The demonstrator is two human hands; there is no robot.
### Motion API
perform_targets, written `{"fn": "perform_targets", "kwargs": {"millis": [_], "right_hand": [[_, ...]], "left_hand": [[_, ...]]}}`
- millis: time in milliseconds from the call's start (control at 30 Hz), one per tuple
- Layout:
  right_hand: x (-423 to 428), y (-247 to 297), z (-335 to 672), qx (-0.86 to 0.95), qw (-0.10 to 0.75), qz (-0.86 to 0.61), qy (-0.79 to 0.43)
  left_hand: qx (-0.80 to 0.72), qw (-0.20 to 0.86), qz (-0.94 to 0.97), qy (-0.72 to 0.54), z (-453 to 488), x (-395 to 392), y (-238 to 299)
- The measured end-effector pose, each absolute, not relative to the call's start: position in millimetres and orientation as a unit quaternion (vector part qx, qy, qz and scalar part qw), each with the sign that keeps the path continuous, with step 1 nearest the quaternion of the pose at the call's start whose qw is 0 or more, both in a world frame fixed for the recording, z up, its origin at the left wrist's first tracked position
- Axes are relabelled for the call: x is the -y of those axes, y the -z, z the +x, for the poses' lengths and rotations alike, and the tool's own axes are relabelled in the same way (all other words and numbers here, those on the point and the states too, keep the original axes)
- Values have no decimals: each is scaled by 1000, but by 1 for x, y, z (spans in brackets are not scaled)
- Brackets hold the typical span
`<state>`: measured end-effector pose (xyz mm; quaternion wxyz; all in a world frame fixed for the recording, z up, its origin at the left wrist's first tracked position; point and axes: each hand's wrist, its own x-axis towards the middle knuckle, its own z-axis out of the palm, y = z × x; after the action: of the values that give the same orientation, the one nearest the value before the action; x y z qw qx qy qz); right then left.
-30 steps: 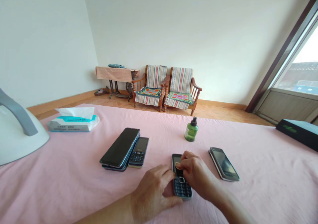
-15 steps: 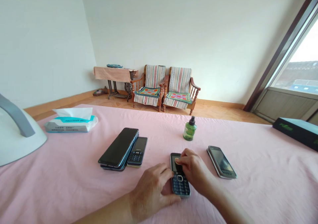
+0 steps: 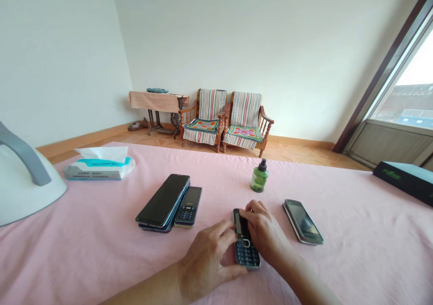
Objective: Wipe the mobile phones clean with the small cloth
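A dark keypad mobile phone (image 3: 247, 253) lies face up on the pink cloth. My left hand (image 3: 209, 255) steadies it from the left, fingertips at its side and the thumb at its bottom edge. Over the phone's screen, my right hand (image 3: 265, 230) is closed, its thumb against the upper part of the glass and the other fingers curled. Whether anything small is pinched there is hidden. To the left lie a stack of smartphones (image 3: 164, 199) and another keypad phone (image 3: 188, 206). On the right is a pair of stacked touchscreen phones (image 3: 303, 220).
Behind the phones stands a green spray bottle (image 3: 259, 178). A tissue pack (image 3: 99, 168) and a white object with a grey handle (image 3: 30, 192) are on the left. At the far right sits a black box (image 3: 402, 178). Two wooden armchairs (image 3: 245, 133) stand beyond the cloth (image 3: 118, 269).
My right thumb has shifted slightly upward on the phone's screen. My left hand keeps its place on the phone. The whole view has moved a little.
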<state>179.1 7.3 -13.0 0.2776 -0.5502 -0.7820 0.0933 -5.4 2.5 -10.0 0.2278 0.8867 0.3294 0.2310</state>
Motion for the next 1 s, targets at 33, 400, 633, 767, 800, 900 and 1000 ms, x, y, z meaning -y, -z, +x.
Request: {"fn": "perform_targets", "kwargs": {"millis": [33, 400, 633, 767, 800, 900, 1000], "right_hand": [[-6, 11, 178, 785, 275, -547, -98], [-4, 5, 178, 798, 270, -520, -141], [-8, 9, 175, 790, 290, -522, -135], [-5, 8, 173, 790, 294, -520, -137], [-2, 6, 174, 793, 291, -515, -145], [5, 4, 181, 798, 288, -500, -174], [2, 8, 192, 776, 326, -516, -157]], "left_hand": [[-329, 227, 888, -229, -5, -3, 10], [-337, 233, 886, -218, -6, -3, 8], [-332, 225, 889, -221, -6, -3, 11], [-334, 222, 889, -219, -6, -3, 11], [-335, 224, 889, -217, -6, -3, 10], [-335, 231, 887, -217, -7, -2, 8], [-327, 229, 887, -233, -7, -2, 10]]}}
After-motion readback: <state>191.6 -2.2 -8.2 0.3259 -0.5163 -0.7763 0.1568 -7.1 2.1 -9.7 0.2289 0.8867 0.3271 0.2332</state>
